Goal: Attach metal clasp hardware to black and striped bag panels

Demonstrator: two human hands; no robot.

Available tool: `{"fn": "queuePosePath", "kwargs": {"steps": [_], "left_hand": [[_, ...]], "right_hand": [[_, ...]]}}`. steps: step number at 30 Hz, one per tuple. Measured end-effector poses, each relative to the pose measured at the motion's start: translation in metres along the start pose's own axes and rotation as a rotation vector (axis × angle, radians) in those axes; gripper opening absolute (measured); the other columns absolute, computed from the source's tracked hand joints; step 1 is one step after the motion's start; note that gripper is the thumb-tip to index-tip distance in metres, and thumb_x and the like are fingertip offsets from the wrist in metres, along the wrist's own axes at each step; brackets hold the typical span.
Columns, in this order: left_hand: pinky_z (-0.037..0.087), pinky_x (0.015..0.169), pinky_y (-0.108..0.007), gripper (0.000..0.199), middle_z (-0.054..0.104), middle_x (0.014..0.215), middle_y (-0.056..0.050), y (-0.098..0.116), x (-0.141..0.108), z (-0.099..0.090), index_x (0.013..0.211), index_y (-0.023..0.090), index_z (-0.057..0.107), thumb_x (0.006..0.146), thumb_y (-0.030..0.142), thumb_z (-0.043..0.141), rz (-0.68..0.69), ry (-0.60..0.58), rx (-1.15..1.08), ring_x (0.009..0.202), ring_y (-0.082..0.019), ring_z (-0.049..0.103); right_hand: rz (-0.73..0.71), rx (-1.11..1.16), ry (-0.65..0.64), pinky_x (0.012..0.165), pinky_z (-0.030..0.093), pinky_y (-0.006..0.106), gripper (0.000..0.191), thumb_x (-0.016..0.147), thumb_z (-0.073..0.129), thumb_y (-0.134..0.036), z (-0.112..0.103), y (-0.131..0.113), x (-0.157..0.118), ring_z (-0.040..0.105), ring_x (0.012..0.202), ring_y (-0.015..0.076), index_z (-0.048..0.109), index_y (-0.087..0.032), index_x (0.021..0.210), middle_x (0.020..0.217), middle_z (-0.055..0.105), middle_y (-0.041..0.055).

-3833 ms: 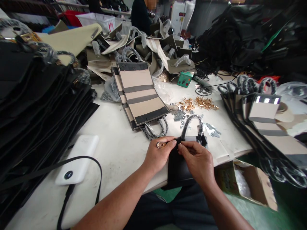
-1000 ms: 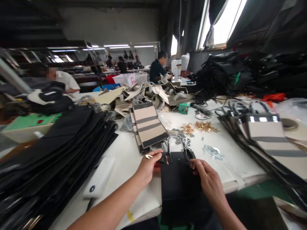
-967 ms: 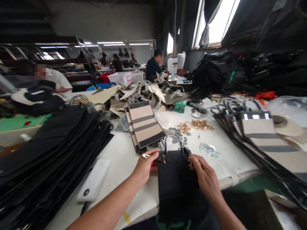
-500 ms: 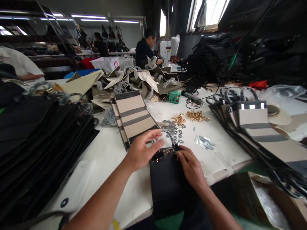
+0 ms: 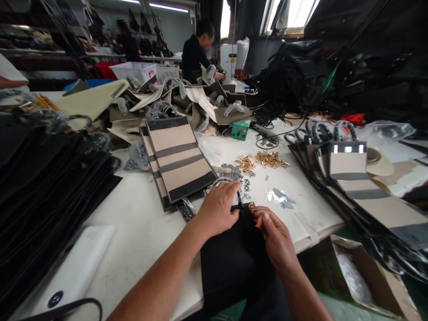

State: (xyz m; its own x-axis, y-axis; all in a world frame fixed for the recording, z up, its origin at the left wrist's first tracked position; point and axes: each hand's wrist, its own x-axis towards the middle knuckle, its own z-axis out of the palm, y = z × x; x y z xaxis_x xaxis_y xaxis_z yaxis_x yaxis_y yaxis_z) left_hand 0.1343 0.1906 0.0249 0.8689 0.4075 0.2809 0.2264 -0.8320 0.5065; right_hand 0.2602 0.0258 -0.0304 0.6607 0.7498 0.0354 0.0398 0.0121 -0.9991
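Note:
A black panel (image 5: 230, 263) hangs over the table's front edge, its top end lying between my hands. My left hand (image 5: 219, 207) rests over its top left part, fingers apart, beside a plastic-wrapped handle (image 5: 219, 180). At the top right corner, my right hand (image 5: 274, 229) pinches a small gold metal piece (image 5: 258, 220). Another gold fitting (image 5: 251, 207) sits on the panel's edge just above those fingertips. What lies under my left palm is hidden.
Beige-and-black panels (image 5: 180, 162) lie beyond my left hand. Gold parts (image 5: 272, 159) and silver plates (image 5: 281, 198) are scattered ahead. Black panels are stacked at left (image 5: 50, 200) and right (image 5: 347, 165). A co-worker (image 5: 197, 55) is behind the scrap pile.
My left hand has moved right and down onto the panel's top. My right hand now shows a gold piece in its fingertips. The view has shifted slightly.

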Motion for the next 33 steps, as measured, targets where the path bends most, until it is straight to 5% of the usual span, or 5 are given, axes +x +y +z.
{"fn": "queuePosePath", "kwargs": {"steps": [6,10,14,20,33], "left_hand": [[0.022,0.119,-0.056,0.032,0.076,0.115,-0.005,0.018,-0.002,-0.016,0.111,0.025,0.073,0.082,0.04,0.071,0.094,-0.055,0.114,0.134,-0.033,0.049],[0.033,0.112,-0.046,0.018,0.075,0.083,-0.002,0.001,-0.003,-0.019,0.1,0.026,0.076,0.084,0.027,0.069,0.11,-0.179,0.093,0.095,-0.024,0.067],[0.043,0.087,-0.037,0.037,0.074,0.079,-0.002,-0.018,-0.001,-0.014,0.116,0.027,0.075,0.08,0.035,0.075,0.057,-0.276,0.068,0.078,-0.023,0.066],[0.039,0.083,-0.031,0.042,0.078,0.087,0.004,-0.02,0.001,-0.015,0.118,0.035,0.075,0.077,0.044,0.08,-0.011,-0.373,-0.023,0.082,-0.02,0.065],[0.036,0.071,-0.03,0.05,0.074,0.072,0.002,-0.01,-0.001,-0.008,0.087,0.031,0.08,0.065,0.076,0.075,-0.191,-0.278,-0.045,0.072,-0.019,0.061]], "right_hand": [[-0.055,0.015,-0.248,0.085,0.046,0.037,0.034,0.099,0.055,-0.051,-0.002,-0.025,0.007,0.058,0.096,0.026,0.071,-0.023,0.087,0.103,0.064,0.0079],[-0.016,-0.018,-0.398,0.084,0.047,0.037,0.037,0.099,0.056,-0.051,0.003,-0.034,0.011,0.058,0.091,0.0235,0.07,-0.022,0.081,0.102,0.065,0.0074],[0.095,0.129,-0.231,0.077,0.049,0.035,0.033,0.098,0.058,-0.052,0.01,-0.019,0.005,0.058,0.079,0.0198,0.073,-0.023,0.094,0.096,0.065,0.0054],[0.234,0.238,-0.055,0.054,0.043,0.027,0.036,0.095,0.062,-0.056,0.017,-0.01,-0.01,0.054,0.053,0.0139,0.07,-0.022,0.102,0.064,0.057,-0.0026],[0.167,0.065,0.012,0.063,0.058,0.035,0.04,0.079,0.084,-0.041,0.003,-0.032,-0.043,0.073,0.076,0.0241,0.07,-0.024,0.112,0.096,0.075,0.0065]]}}
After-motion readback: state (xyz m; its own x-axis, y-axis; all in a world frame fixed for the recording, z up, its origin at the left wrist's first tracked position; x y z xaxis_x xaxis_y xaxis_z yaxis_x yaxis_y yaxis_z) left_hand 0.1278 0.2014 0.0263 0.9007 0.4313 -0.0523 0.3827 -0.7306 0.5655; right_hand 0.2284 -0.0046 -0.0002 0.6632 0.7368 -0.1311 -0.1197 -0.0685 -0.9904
